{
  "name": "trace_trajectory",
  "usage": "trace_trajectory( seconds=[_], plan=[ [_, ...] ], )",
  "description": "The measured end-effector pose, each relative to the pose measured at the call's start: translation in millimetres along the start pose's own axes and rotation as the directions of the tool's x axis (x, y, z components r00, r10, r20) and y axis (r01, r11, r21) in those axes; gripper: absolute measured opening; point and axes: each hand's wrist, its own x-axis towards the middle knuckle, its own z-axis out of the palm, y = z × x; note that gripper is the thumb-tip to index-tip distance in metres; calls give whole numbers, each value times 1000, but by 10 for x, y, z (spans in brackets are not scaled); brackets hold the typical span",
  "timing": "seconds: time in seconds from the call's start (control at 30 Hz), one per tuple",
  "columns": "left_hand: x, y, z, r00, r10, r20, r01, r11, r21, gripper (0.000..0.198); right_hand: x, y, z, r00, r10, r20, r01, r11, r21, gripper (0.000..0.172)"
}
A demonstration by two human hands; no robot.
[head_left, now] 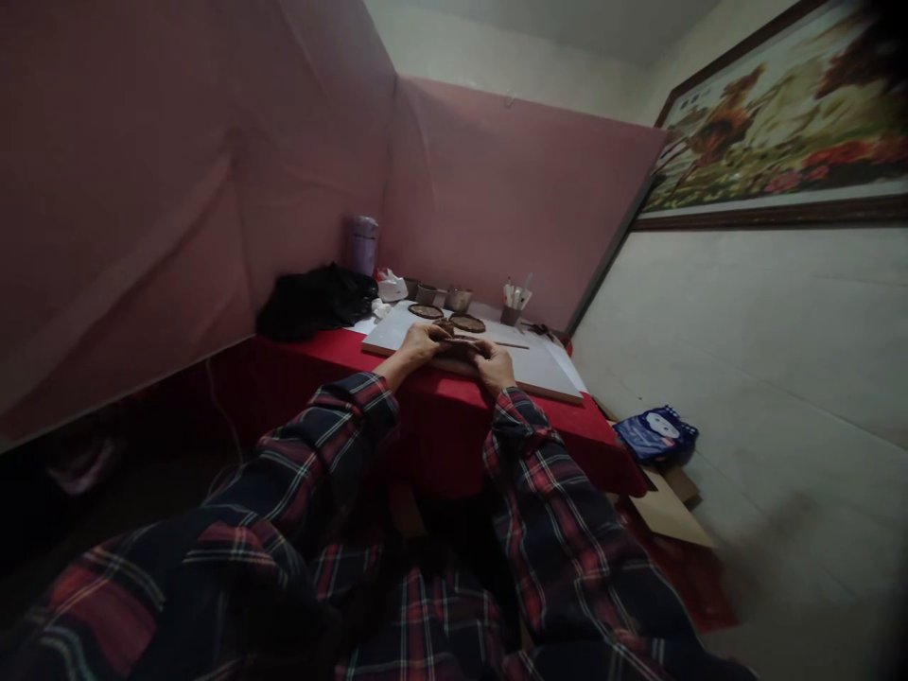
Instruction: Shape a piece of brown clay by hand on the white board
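Note:
Both my arms, in red and dark plaid sleeves, reach out to a white board lying on a red-covered table. My left hand and my right hand are closed around a small dark object held between them at the board's near edge. The object is too small and dim to name. Two dark round dishes sit on the board just beyond my hands, and a thin stick lies to their right.
A black bag, a purple cup, small metal tins and a holder with tools stand along the table's back. Pink partitions close the left and back. A blue packet lies on cardboard on the floor at right.

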Motion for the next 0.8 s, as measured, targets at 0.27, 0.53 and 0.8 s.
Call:
trace_trajectory(
  seconds=[0.27, 0.53, 0.8],
  plan=[
    [-14, -25, -22, 999, 25, 46, -25, 1000, 15, 42, -3, -27, -15, 1000, 14, -27, -13, 999, 47, 35],
    [-32, 9, -54, 994, 26, 103, -25, 1000, -14, 29, -20, -24, 5, 999, 39, -25, -39, 999, 4, 25],
    [189, 112, -135, 993, -11, 115, 29, 988, -153, 22, 193, -130, -157, 994, 3, 108, -31, 967, 255, 26]
  ],
)
